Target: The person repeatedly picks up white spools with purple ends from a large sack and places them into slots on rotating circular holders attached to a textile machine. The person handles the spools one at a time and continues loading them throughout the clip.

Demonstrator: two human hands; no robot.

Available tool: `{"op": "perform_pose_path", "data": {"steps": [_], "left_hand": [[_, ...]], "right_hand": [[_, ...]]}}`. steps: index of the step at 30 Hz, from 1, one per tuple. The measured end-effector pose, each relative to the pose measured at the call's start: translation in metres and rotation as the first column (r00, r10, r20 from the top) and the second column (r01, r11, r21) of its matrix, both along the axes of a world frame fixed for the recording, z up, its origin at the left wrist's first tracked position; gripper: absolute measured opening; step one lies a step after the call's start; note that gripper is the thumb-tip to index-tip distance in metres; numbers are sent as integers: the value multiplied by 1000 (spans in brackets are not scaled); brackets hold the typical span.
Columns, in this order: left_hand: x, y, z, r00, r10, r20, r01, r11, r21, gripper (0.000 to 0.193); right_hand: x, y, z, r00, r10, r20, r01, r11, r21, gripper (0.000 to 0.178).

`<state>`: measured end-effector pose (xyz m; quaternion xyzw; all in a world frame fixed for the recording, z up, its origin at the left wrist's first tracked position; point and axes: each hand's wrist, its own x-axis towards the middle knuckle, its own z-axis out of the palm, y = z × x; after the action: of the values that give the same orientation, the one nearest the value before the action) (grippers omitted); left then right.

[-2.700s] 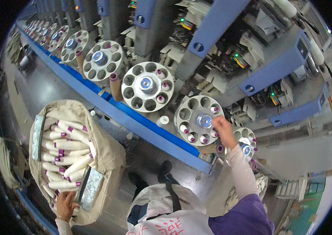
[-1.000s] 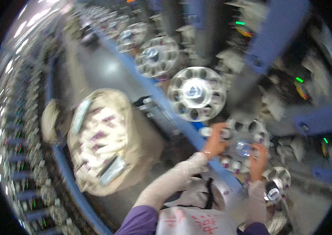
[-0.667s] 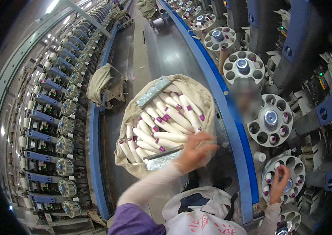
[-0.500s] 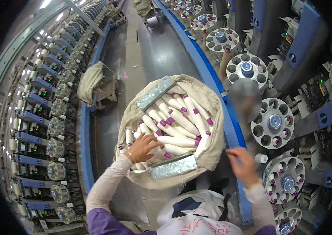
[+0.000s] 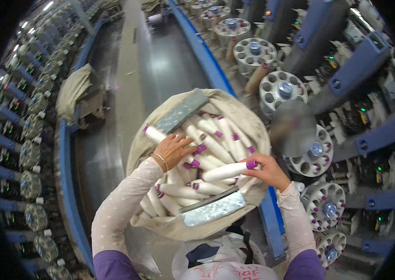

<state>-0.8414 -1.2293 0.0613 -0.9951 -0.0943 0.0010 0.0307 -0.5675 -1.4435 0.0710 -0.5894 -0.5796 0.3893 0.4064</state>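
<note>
A beige cloth sack [image 5: 248, 119] in front of me holds a heap of white yarn bobbins [image 5: 216, 148] with purple ends. My right hand [image 5: 270, 171] pinches the purple end of one yarn bobbin [image 5: 225, 171], which lies level above the heap and points left. On the left side of the sack, my left hand [image 5: 175, 150] has its fingers curled over another yarn bobbin [image 5: 154, 134]. That one's purple end sticks out toward the upper left, near the sack's rim; the palm hides its other part.
Metal plates [image 5: 213, 209] sit on the sack's near and far rims. Round bobbin magazines with holes [image 5: 283, 91] line the machine on the right, beside a blue rail [image 5: 202, 51]. More machine units [image 5: 31, 154] run along the left. Another cloth sack [image 5: 73, 91] stands by the left rail.
My right hand has come in from the right rail and taken a yarn bobbin's purple end. My left hand has moved up and now grips a bobbin. The view has shifted.
</note>
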Motion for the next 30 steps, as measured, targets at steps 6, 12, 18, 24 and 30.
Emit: {"op": "perform_pose_path", "data": {"steps": [6,12,18,24,30], "left_hand": [[33,21,-15,934,-48,-355,-8,988,-155,44],[92,-2,79,706,508,494,233,492,-839,25],[213,-107,96,597,740,310,552,-98,-828,33],[295,-179,39,631,761,155,558,-306,-771,29],[323,-181,16,677,725,126,464,-288,-838,42]], "right_hand": [[21,-69,-1,5,-170,-985,517,844,-143,37],[91,-163,-30,-27,-592,-805,760,511,-401,19],[147,-147,-79,312,-877,-366,934,213,286,20],[158,-128,-38,697,-710,-103,704,648,291,37],[167,-122,-21,771,-630,-93,636,755,158,51]]}}
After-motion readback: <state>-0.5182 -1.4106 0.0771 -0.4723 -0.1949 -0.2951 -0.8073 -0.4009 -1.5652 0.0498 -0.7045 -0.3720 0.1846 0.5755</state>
